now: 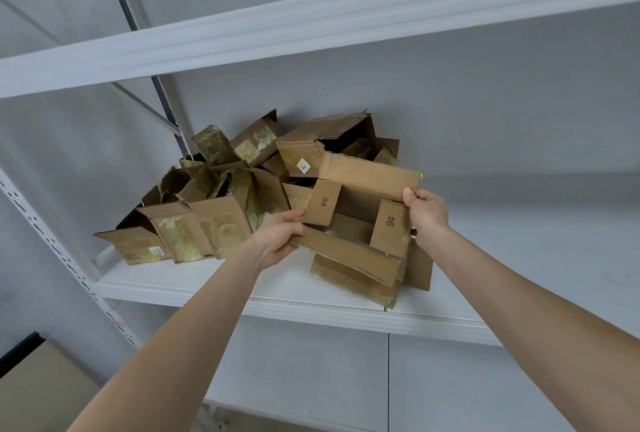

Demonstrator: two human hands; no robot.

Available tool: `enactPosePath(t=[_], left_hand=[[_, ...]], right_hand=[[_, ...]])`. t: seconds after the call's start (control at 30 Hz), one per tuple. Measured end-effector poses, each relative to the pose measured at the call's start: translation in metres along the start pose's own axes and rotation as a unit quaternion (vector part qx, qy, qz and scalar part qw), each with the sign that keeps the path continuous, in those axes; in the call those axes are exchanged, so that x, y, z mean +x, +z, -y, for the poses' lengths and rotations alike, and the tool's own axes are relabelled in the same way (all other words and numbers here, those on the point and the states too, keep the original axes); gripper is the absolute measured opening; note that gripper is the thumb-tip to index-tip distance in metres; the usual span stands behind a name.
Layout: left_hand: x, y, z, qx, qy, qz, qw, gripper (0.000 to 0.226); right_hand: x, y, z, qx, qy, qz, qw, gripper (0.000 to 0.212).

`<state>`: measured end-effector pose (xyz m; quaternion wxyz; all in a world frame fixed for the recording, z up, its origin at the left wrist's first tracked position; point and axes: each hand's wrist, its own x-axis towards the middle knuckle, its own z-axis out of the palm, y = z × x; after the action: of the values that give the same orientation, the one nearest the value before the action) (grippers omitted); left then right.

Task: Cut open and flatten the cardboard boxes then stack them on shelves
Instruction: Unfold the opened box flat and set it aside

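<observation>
A brown cardboard box (363,196), opened out with flaps marked "9#", is held over the white shelf (214,284) in the head view. My left hand (278,236) grips its lower left edge, thumb on a small flap. My right hand (427,212) pinches its right edge, thumb on top. Behind and to the left lies a loose pile of cut, taped cardboard boxes (207,203). More flattened cardboard (360,281) rests on the shelf under the held box.
A second white shelf beam (311,26) crosses overhead. A perforated upright post (62,251) stands at the left. The shelf's right half (536,258) is bare white surface. A brown carton (38,386) sits at the lower left.
</observation>
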<state>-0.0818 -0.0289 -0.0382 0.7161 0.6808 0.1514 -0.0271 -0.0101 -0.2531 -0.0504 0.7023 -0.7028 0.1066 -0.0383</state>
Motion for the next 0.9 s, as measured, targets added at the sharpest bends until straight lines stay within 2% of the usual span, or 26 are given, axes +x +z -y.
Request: enactPosePath(t=[0.1, 0.2, 0.33, 0.4, 0.43, 0.57, 0.77, 0.83, 0.9], left_hand=[[0.002, -0.008, 0.019, 0.175, 0.041, 0.007, 0.984, 0.06], [0.004, -0.009, 0.019, 0.303, 0.072, -0.017, 0.95, 0.074], [0.011, 0.01, -0.003, 0.46, 0.117, -0.099, 0.875, 0.102], [0.015, 0.018, -0.014, 0.526, 0.09, -0.128, 0.836, 0.098], [0.016, 0.022, -0.017, 0.542, 0.072, -0.128, 0.828, 0.091], [0.021, 0.033, -0.021, 0.524, 0.034, -0.096, 0.846, 0.067], [0.01, 0.042, -0.014, 0.541, 0.079, -0.103, 0.831, 0.038], [0.007, 0.038, -0.01, 0.51, 0.105, -0.105, 0.848, 0.035], [0.005, 0.035, -0.005, 0.46, 0.125, -0.118, 0.871, 0.049]], right_hand=[[0.002, -0.002, -0.004, 0.022, 0.029, 0.0, 0.999, 0.022], [0.001, -0.002, -0.007, 0.001, -0.001, 0.007, 1.0, 0.025], [-0.001, -0.001, -0.003, -0.029, -0.069, 0.008, 0.997, 0.025], [-0.002, -0.003, -0.004, -0.034, -0.092, 0.022, 0.995, 0.027], [-0.002, -0.004, -0.005, -0.034, -0.096, 0.03, 0.994, 0.028], [-0.005, -0.01, -0.004, -0.013, -0.096, 0.04, 0.995, 0.019], [-0.005, -0.015, -0.004, 0.0, -0.067, 0.009, 0.998, 0.022], [-0.005, -0.015, -0.002, 0.005, -0.056, -0.01, 0.998, 0.024], [-0.006, -0.014, -0.001, 0.004, -0.056, -0.02, 0.998, 0.023]])
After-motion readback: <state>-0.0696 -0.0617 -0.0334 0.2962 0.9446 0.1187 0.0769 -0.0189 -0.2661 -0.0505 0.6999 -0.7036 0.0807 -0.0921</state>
